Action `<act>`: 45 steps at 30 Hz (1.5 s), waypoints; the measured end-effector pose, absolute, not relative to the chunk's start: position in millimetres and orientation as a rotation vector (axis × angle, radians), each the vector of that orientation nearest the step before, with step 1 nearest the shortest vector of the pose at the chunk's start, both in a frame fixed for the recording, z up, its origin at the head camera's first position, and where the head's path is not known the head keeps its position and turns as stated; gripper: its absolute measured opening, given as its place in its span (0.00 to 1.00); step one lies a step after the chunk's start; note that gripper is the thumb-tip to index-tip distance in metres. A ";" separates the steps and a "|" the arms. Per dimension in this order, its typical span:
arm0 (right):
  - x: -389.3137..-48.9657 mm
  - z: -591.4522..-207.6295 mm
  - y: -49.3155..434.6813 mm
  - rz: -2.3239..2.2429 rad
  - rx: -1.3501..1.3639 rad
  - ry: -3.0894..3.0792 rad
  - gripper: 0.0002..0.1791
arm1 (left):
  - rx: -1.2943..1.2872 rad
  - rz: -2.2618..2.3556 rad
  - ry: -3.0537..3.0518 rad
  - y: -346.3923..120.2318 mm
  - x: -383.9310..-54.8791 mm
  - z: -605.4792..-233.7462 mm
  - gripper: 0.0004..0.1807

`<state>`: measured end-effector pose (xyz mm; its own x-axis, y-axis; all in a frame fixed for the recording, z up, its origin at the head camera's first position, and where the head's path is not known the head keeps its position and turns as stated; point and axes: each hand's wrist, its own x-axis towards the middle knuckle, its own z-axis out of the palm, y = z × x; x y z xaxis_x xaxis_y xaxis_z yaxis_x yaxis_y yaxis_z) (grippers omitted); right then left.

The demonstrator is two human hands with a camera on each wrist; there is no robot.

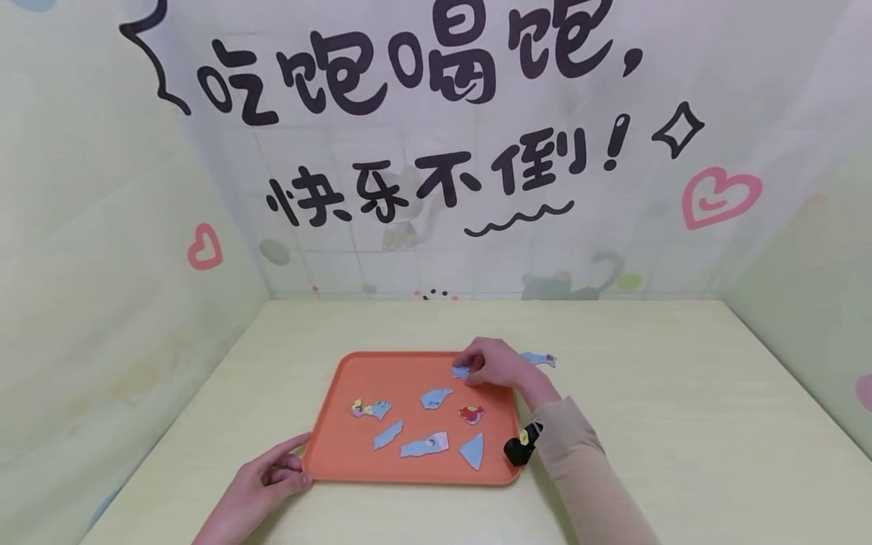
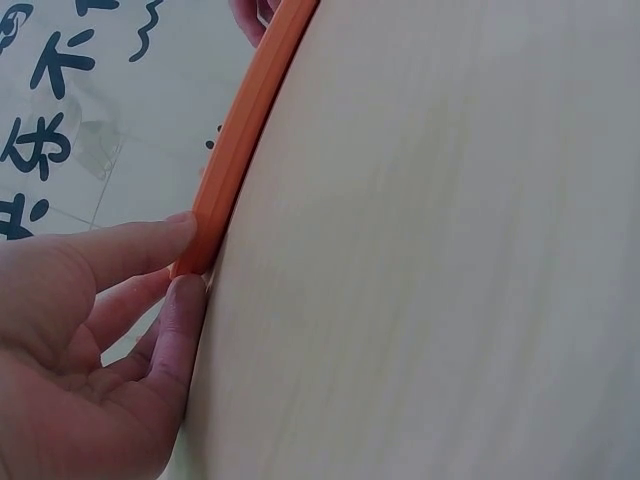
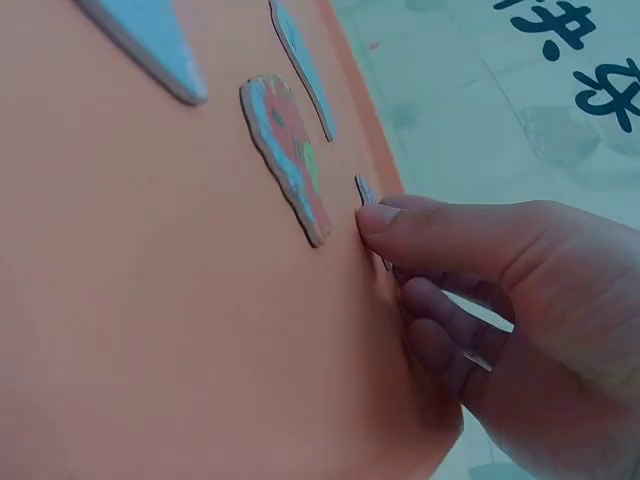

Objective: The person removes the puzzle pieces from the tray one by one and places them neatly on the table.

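Note:
An orange tray [image 1: 341, 458] lies on the table with several irregular flat puzzle pieces on it. My left hand [image 1: 262, 481] holds its near left corner, thumb at the front and index finger along the side; the left wrist view shows this hand [image 2: 110, 340] at the rim. Over the tray's far right part, my right hand [image 1: 497, 363] pinches a small light blue puzzle piece [image 1: 461, 372] between thumb and fingers. In the right wrist view that piece [image 3: 364, 189] is seen nearly edge-on, mostly behind the thumb. Nearest to it is a red fish piece [image 1: 470, 414].
Blue pieces [image 1: 436, 398], [image 1: 388, 435], [image 1: 472, 452] and a longer one [image 1: 424, 445] lie across the tray. A yellow and blue piece [image 1: 371, 409] is at its left. Another piece [image 1: 540, 359] lies on the table past the right hand. Printed walls [image 1: 436, 265] enclose the table.

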<state>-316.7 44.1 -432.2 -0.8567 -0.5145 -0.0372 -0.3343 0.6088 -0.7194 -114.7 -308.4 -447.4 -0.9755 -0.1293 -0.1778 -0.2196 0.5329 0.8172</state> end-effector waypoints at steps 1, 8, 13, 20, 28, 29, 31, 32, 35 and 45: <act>-316.6 -431.4 44.3 -1.068 -0.697 2.606 0.15 | -0.301 1.440 2.667 -307.9 -114.9 -447.3 0.34; -318.3 -430.4 44.8 -1.022 -0.730 2.600 0.15 | -0.305 1.419 2.678 -306.2 -115.9 -445.8 0.34; -319.6 -430.0 43.7 -1.033 -0.743 2.551 0.12 | -0.313 1.409 2.680 -306.1 -115.4 -445.1 0.34; -320.5 -430.0 44.2 -1.027 -0.787 2.534 0.10 | -0.327 1.397 2.684 -306.0 -116.1 -445.2 0.35; -323.4 -432.1 44.9 -0.996 -0.826 2.514 0.12 | -0.333 1.386 2.685 -305.0 -117.2 -444.3 0.35; -324.0 -431.9 45.0 -0.994 -0.830 2.512 0.12 | -0.337 1.382 2.686 -304.9 -117.3 -443.9 0.35; -324.8 -431.8 45.0 -0.988 -0.826 2.512 0.12 | -0.334 1.374 2.689 -304.9 -117.3 -443.8 0.35; -325.4 -431.2 44.7 -0.984 -0.827 2.510 0.12 | -0.333 1.374 2.689 -305.0 -117.3 -443.4 0.35; -325.3 -429.2 44.0 -0.964 -0.846 2.513 0.11 | -0.325 1.369 2.694 -305.4 -117.4 -443.0 0.35; -323.8 -425.1 46.3 -1.039 -0.888 2.494 0.11 | -0.319 1.376 2.684 -306.3 -116.9 -443.7 0.36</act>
<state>-323.8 46.3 -425.1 -0.7651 -0.6430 -0.0340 -0.4286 0.5479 -0.7184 -116.9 -306.3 -443.7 -0.9721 -0.1364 -0.1907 -0.2345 0.5674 0.7893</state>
